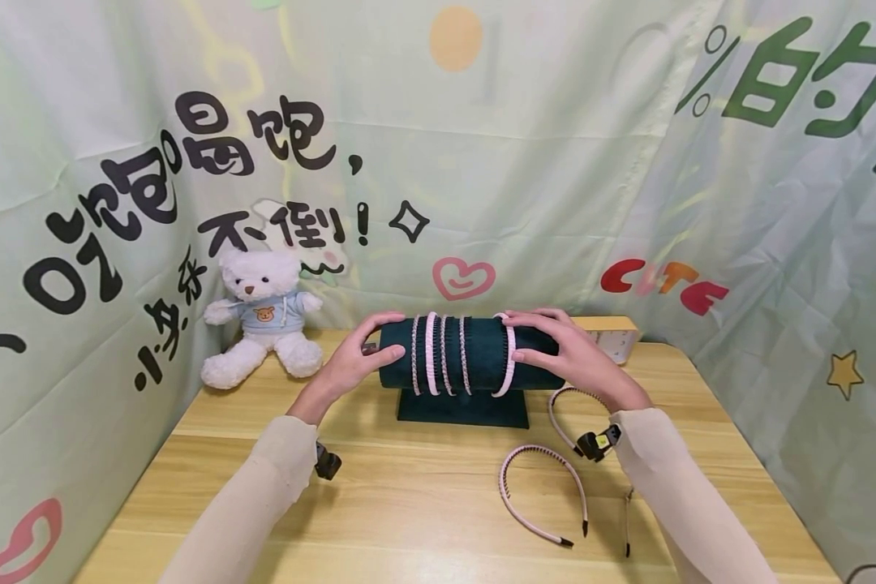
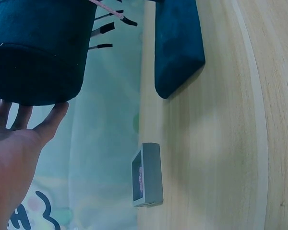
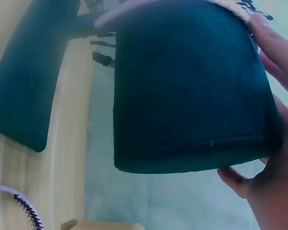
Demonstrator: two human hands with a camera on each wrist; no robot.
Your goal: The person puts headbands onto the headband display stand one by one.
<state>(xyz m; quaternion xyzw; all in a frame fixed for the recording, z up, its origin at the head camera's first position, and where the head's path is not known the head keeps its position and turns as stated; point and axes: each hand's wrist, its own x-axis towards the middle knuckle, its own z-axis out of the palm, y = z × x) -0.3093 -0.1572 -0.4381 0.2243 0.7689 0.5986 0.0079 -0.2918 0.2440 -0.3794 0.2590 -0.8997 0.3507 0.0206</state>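
Note:
A dark green velvet headband stand [image 1: 482,357] lies crosswise on its flat base [image 1: 463,408]. Several headbands ring its roll, among them a pale pink headband [image 1: 431,354], a thin braided headband [image 1: 463,357] and, toward the right, another pink headband [image 1: 508,373]. My left hand [image 1: 349,361] grips the roll's left end, thumb in front and fingers at the top. My right hand [image 1: 573,353] holds the right pink headband against the roll, its thumb on the band's front and a finger on its upper part. The right wrist view shows the right hand [image 3: 278,143] partly behind the roll.
A white teddy bear [image 1: 266,312] sits at the back left. Behind the right hand stands a yellow clock [image 1: 631,328]. A pink headband [image 1: 507,478], another headband [image 1: 555,418] and a thin headband [image 1: 627,519] lie at front right. A small grey box [image 2: 154,175] stands beyond the left hand.

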